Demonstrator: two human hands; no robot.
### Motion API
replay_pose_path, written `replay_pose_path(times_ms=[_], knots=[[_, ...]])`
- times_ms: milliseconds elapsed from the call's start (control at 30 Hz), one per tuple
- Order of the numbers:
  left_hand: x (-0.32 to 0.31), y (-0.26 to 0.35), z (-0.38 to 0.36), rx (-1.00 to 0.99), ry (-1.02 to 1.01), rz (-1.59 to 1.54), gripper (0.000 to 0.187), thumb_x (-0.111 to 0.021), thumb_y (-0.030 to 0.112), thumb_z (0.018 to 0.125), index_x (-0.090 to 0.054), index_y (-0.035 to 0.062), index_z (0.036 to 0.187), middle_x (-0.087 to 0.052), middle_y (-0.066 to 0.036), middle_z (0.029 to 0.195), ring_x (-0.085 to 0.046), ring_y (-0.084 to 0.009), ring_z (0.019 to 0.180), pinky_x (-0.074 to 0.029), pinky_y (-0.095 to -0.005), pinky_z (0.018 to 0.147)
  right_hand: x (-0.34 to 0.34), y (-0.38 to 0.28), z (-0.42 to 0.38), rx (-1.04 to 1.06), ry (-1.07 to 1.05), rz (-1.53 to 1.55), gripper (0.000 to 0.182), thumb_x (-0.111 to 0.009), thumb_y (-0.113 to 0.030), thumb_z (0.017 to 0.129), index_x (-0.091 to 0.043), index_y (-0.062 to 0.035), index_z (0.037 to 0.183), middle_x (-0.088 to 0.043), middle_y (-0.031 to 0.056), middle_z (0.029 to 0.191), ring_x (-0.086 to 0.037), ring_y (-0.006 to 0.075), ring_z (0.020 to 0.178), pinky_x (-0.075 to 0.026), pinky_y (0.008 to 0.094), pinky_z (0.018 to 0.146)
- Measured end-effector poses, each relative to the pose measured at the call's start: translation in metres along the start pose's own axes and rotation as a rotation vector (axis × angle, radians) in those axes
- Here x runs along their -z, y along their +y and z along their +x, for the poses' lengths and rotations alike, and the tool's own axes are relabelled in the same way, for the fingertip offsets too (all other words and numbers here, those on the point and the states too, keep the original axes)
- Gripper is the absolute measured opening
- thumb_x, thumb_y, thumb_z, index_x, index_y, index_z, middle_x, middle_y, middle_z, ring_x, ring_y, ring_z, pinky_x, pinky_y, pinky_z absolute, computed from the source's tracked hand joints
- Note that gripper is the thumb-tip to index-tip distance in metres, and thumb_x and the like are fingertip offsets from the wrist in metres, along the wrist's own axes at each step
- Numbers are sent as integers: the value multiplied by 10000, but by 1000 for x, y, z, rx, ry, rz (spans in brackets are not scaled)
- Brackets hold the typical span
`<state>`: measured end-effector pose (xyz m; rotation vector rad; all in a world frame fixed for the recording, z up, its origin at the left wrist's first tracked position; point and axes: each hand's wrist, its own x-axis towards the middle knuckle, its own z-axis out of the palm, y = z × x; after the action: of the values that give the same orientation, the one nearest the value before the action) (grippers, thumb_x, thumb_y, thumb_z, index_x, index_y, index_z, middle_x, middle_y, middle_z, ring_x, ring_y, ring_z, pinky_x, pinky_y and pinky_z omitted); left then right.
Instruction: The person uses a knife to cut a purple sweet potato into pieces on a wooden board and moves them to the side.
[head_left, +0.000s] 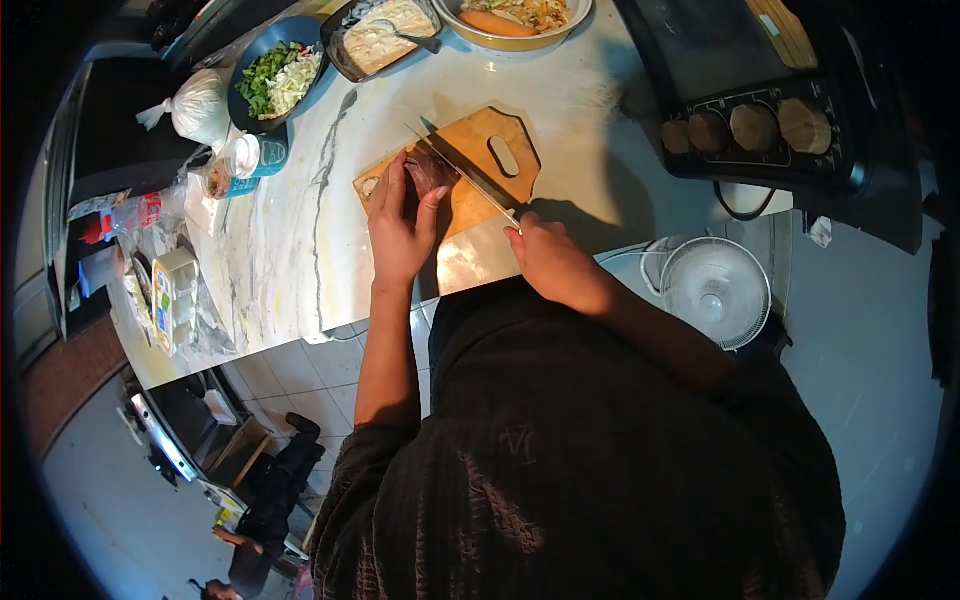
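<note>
A wooden cutting board (518, 130) with an oval handle hole lies on the counter in front of me. On it rests a dark reddish-brown chunk of food (428, 174), its exact kind unclear. My left hand (402, 228) grips the chunk from the near left, thumb on one side and fingers on the other. With my right hand (552, 258) I hold the handle of a knife (478, 183). Its blade slants across the board, right along the chunk's right side. A small pale piece (369, 187) sits at the board's left edge, beside my left fingers.
Along the back stand a bowl of chopped greens (268, 82), a tray with creamy food (385, 45) and a bowl of shredded food (520, 42). An appliance with knobs (752, 128) is at right, above a white strainer (715, 290). Another person (275, 495) is at lower left.
</note>
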<state>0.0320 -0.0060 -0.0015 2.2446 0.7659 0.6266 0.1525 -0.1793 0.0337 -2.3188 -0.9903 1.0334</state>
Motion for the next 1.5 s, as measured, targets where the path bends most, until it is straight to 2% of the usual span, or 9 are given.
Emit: replay_pose_path(times_ms=[67,367,567,833,933,1000,1233,1433,1500], knots=[[0,0,2,-11,20,14,554,-706,217,862,-500,-23,1317,-614,-231,1158,-601,-379,1051,-470,-401,914,0,-1,3,-9,-26,64,349,-475,-278,987,-539,64,967,-627,341,855,-620,502,864,-504,547,765],[-3,-9,1,-48,33,-19,535,-695,202,876,-497,-19,1321,-627,-236,1129,-609,-385,1039,-476,-401,904,-1,8,17,111,-59,-20,353,-460,-273,996,-538,69,962,-640,303,857,-624,484,876,-494,541,779],[1,0,-1,-3,-13,-23,547,-683,206,886,-474,-17,1340,-619,-246,1152,-608,-385,1062,-472,-402,920,-15,9,9,30,26,-3,346,-454,-265,999,-506,76,979,-647,289,848,-635,471,851,-511,519,756],[3,-21,-5,-15,-60,-124,556,-687,167,880,-458,-22,1350,-604,-235,1207,-587,-355,1137,-447,-383,976,-24,22,14,92,76,-64,339,-468,-254,990,-518,80,970,-648,299,854,-639,471,839,-516,509,751],[12,-26,-11,-1,-59,-241,562,-688,110,876,-441,-20,1365,-587,-199,1252,-561,-291,1184,-426,-356,1006,-17,23,3,118,98,-71,348,-475,-260,985,-528,83,972,-647,304,855,-637,476,846,-511,518,763],[16,-20,-18,84,-45,-566,568,-667,54,887,-410,-10,1390,-545,-158,1304,-524,-239,1210,-404,-344,1030,-5,24,-10,90,91,-95,377,-469,-282,986,-531,89,976,-643,316,862,-630,485,863,-504,527,782],[14,-19,-36,129,90,-760,569,-630,39,909,-371,3,1414,-503,-146,1346,-493,-235,1242,-380,-361,1059,16,26,-22,-32,-4,-149,406,-457,-348,984,-567,42,1006,-662,269,882,-638,464,880,-510,527,799],[22,-9,-40,277,125,-1147,586,-625,82,910,-366,11,1431,-477,-126,1369,-499,-219,1232,-409,-313,1019,22,34,-24,38,94,-140,366,-518,-348,963,-577,6,894,-640,251,729,-644,443,745,-509,524,680],[25,-7,-39,300,137,-1150,585,-627,79,907,-370,10,1429,-474,-124,1372,-500,-215,1230,-414,-305,1012,20,38,-19,124,196,-112,365,-554,-348,948,-568,4,851,-619,240,670,-636,435,691,-499,518,629]])
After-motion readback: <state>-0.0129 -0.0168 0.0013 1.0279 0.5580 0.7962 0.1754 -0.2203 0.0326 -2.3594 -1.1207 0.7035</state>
